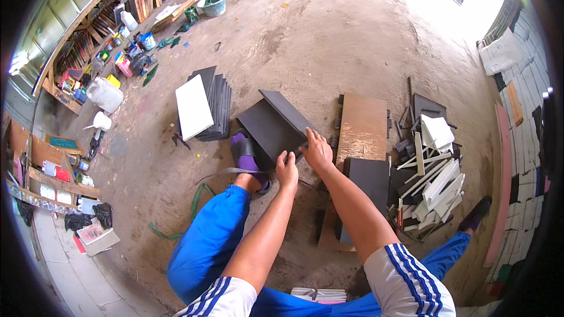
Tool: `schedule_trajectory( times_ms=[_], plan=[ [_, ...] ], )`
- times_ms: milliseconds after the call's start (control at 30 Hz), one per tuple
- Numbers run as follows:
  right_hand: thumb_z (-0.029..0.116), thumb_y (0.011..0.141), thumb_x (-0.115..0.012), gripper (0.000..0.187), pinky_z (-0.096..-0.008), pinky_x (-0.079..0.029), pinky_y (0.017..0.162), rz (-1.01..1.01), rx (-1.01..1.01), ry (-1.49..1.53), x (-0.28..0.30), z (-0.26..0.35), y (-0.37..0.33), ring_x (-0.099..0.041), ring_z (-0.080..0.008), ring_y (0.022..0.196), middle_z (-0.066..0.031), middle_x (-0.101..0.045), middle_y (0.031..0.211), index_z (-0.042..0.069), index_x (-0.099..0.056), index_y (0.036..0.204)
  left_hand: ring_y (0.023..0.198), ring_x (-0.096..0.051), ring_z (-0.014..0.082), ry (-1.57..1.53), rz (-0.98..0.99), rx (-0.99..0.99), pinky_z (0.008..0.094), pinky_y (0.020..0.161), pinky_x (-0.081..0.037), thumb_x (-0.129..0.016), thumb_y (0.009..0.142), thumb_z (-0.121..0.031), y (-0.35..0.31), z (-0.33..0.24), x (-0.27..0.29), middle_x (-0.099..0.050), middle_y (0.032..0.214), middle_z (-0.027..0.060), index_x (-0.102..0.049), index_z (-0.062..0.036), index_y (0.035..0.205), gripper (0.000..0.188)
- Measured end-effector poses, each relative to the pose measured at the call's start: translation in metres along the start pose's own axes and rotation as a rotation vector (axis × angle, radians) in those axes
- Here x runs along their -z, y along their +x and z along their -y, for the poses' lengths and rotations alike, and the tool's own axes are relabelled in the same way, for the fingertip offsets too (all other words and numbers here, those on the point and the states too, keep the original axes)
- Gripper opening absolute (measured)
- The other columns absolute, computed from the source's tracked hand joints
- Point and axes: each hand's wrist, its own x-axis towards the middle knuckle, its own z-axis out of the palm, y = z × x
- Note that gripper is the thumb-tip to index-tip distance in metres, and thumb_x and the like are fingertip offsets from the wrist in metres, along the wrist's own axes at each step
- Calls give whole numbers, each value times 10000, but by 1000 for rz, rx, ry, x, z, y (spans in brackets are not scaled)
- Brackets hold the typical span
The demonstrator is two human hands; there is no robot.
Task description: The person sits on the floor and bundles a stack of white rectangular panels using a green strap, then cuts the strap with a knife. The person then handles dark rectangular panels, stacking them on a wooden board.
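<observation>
In front of me two flat black panels lean together at an angle: a wide black panel (261,126) lies below, and a narrower black panel (289,110) rises tilted along its far side. My right hand (317,151) has its fingers bent over the near right end of the narrower panel. Close beside it, my left hand (286,170) pinches the near edge of the wide panel, thumb and fingers together. The panels rest near my left foot, which wears a dark sandal over a purple sock. What lies under the panels' near corner is hidden by my hands.
A brown board (363,123) lies to the right, with a black panel (367,185) on it. Beyond is a heap of white and black offcuts (437,182). A stack of black panels (220,108) with a white sheet (194,107) stands left. Green strap (197,202) lies nearby.
</observation>
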Motion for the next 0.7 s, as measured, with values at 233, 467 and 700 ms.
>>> schedule_trajectory(
  times_ms=[233, 467, 700],
  plan=[
    [206, 1004, -600, 280, -441, -607, 742, -126, 152, -202, -19, -8, 11, -749, -327, 941, -145, -749, 1072, 21, -615, 1213, 1004, -672, 174, -90, 63, 101, 328, 738, -562, -660, 1035, -378, 2, -31, 1, -696, 1222, 127, -561, 14, 1378, 530],
    [163, 911, -725, 364, -366, -590, 910, -511, 543, -215, 41, 28, -80, -729, -277, 1056, -124, -743, 1135, -12, -658, 1223, 1131, -640, 220, -323, 88, -230, 355, 904, -545, -724, 996, -201, -1, -80, 4, -674, 1267, 192, -349, 65, 1535, 708],
    [362, 946, -749, 558, -486, -462, 1083, -484, 223, 65, 139, 17, -141, -574, -389, 1275, -207, -612, 1369, 32, -597, 1369, 1169, -641, 189, -236, 212, -334, 323, 1015, -502, -542, 983, 24, -81, -101, 26, -640, 1380, 144, -436, 22, 1552, 578]
  ],
)
